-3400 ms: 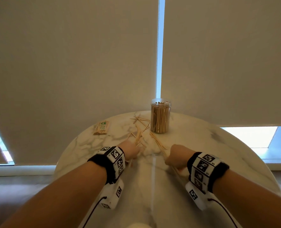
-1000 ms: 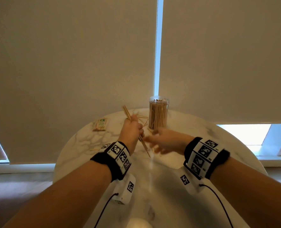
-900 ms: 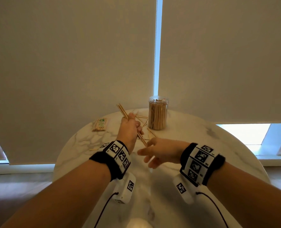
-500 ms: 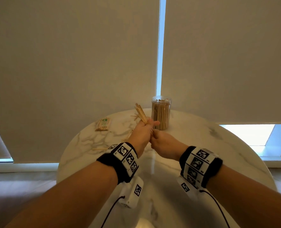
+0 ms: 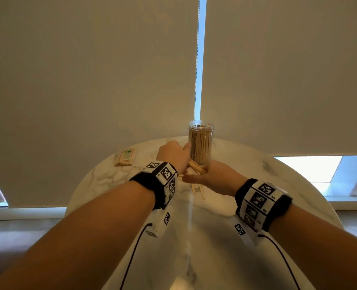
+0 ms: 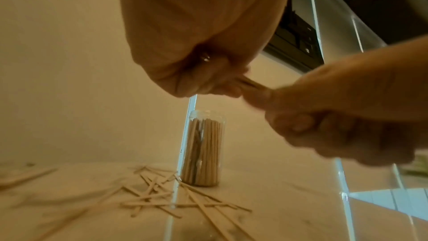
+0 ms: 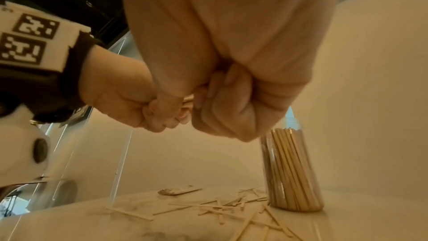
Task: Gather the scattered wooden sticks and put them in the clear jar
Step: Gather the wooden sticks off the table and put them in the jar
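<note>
Both hands are raised over the table (image 5: 246, 237), meeting at its middle. The right hand (image 5: 215, 177) comes in from 5 o'clock, fingers curled round the near end of a bundle (image 5: 195, 165) of sticks. The left hand (image 5: 173, 153) comes in from 7 o'clock and is clenched on the far end of the same bundle; in the left wrist view a short stretch of it (image 6: 251, 83) shows between the two fists, which are almost touching. In the right wrist view the stick ends (image 7: 188, 98) peek out between the curled fingers (image 7: 231, 87) of the right hand (image 7: 231, 80) and the left fist (image 7: 129, 94).

Below the hands, loose sticks (image 6: 162, 199) lie scattered and crossed on the marble, mostly toward 11 o'clock of the table's middle and up to the jar's foot; from the head view a few (image 5: 197, 190) show under the right hand. The right wrist view shows the scatter (image 7: 222, 208) left of the jar.

The jar (image 5: 200, 143) stands upright toward 12 o'clock, just beyond the hands, open-topped and packed with upright sticks; it also shows from the left wrist (image 6: 203, 149) and the right wrist (image 7: 291, 169).

At 10 o'clock near the rim lies a packet (image 5: 125, 156) of sticks with a green label. Behind the table hang blinds (image 5: 89, 70), with a bright gap (image 5: 199, 59) at 12 o'clock.
</note>
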